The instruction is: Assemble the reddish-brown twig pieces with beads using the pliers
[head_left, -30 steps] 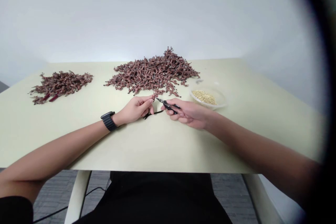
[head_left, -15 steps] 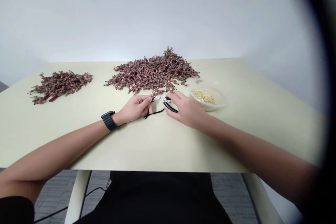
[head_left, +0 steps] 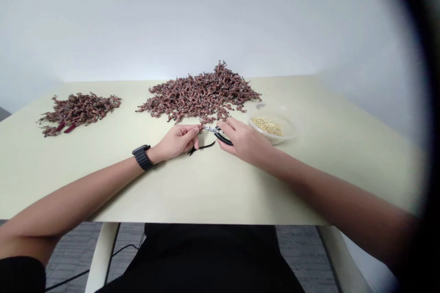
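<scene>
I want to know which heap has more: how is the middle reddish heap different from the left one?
The middle heap is bigger and spreads wider than the left heap. The middle heap lies just past the left hand and right hand; the left heap lies far from them. Both are piles of the same small brownish-red pieces on the table.

Black-handled pliers (head_left: 220,135); pale-green table (head_left: 206,187)

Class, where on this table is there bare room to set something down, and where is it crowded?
Bare: near edge of table; between small pile and big pile; right of bowl. Crowded: around left hand, right hand, pliers, cord.
</scene>
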Demonstrator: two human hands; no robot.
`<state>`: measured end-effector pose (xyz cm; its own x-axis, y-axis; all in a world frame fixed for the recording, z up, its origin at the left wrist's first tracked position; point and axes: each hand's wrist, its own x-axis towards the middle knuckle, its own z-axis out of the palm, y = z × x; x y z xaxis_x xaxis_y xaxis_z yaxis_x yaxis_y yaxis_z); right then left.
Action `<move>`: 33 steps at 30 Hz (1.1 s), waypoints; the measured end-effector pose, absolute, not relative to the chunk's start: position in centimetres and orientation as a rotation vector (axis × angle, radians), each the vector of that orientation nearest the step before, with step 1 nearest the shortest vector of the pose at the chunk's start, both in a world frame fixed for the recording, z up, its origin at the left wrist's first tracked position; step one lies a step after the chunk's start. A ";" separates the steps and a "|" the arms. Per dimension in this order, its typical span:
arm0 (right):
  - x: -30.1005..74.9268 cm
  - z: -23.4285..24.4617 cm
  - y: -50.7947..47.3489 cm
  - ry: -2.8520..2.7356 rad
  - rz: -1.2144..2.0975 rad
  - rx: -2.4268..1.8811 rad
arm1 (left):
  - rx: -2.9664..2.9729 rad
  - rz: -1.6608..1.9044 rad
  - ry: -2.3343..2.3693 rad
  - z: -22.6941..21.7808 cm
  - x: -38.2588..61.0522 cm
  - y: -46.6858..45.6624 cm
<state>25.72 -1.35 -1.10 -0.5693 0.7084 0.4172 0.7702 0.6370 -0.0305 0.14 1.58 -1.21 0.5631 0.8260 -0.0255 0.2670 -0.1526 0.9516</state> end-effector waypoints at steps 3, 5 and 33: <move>25.8 -1.1 -1.3 -2.477 -0.225 -1.169 | 1.703 0.636 0.910 -1.2 0.1 1.5; 25.8 -1.1 -1.3 -2.485 -0.236 -1.170 | 1.706 0.634 0.905 -1.2 0.1 1.5; 25.4 -0.7 -1.7 -2.082 0.668 -1.318 | 1.767 0.693 0.952 -1.1 0.4 1.3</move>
<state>25.42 -1.66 -0.69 -0.3440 0.9163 0.2050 0.6258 0.3865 -0.6775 0.40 1.33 -1.14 0.5307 0.8470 0.0326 0.2911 -0.2182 0.9315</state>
